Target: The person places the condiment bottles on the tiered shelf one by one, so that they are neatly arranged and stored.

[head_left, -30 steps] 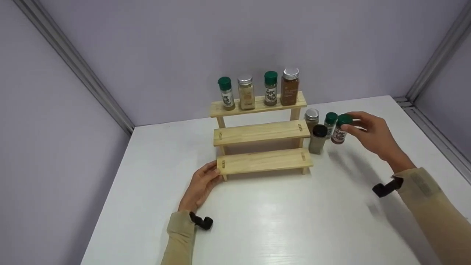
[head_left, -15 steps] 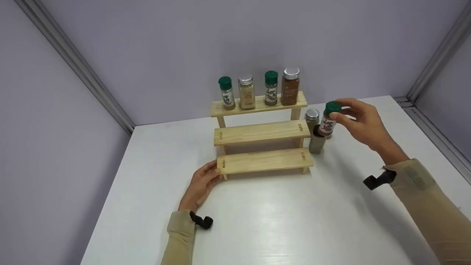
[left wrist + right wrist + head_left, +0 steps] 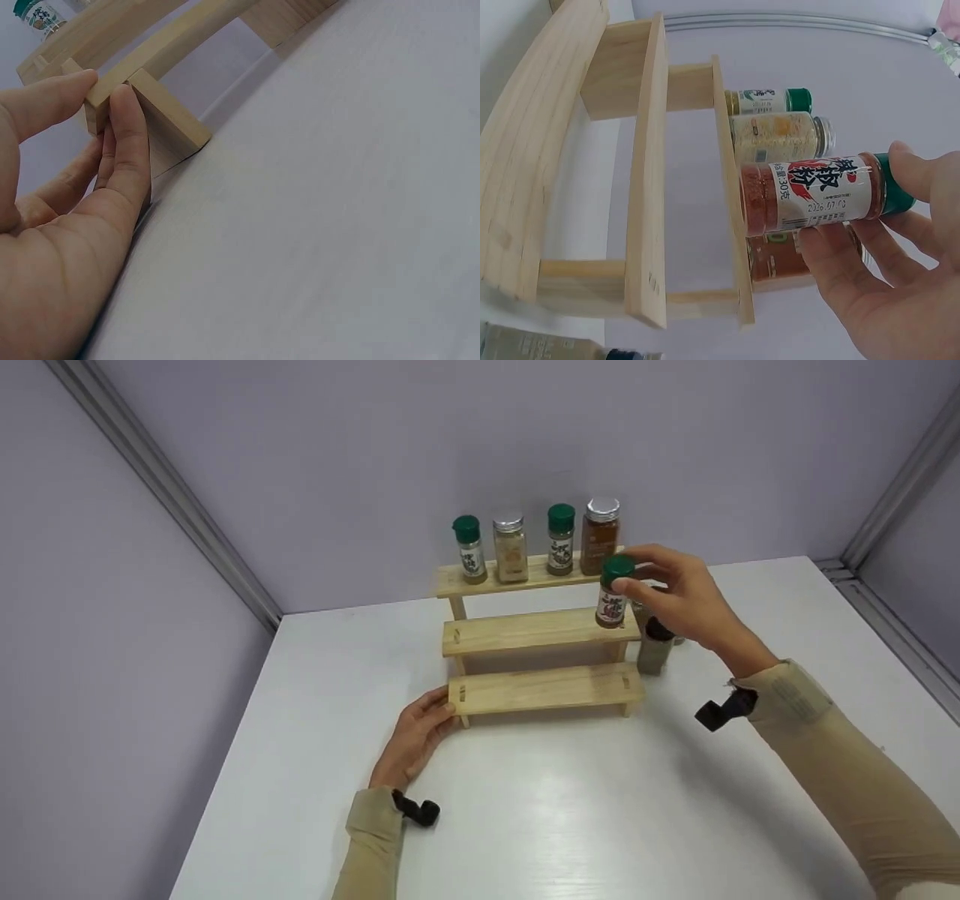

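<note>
My right hand (image 3: 686, 600) grips a spice jar (image 3: 610, 604) by its green cap. Red powder shows through the glass in the right wrist view, below a white label (image 3: 821, 191). The jar hangs upright over the right end of the middle step of a three-step wooden rack (image 3: 532, 630); whether its base touches the wood I cannot tell. At the rack's front left corner, my left hand (image 3: 415, 731) pinches the end of the lowest step. In the left wrist view the thumb lies on top of the board (image 3: 112, 94) and fingers lie beneath.
Along the top step stand several jars, among them a silver-capped jar of brown-red powder (image 3: 600, 540) and a green-capped one (image 3: 470, 551). Right of the rack, a black-capped jar (image 3: 655, 652) stands on the white table (image 3: 525, 802), with others partly hidden behind my right hand.
My right hand has lifted the red-powder jar from the table at the right and carried it left over the middle step. The left hand has stayed on the rack.
</note>
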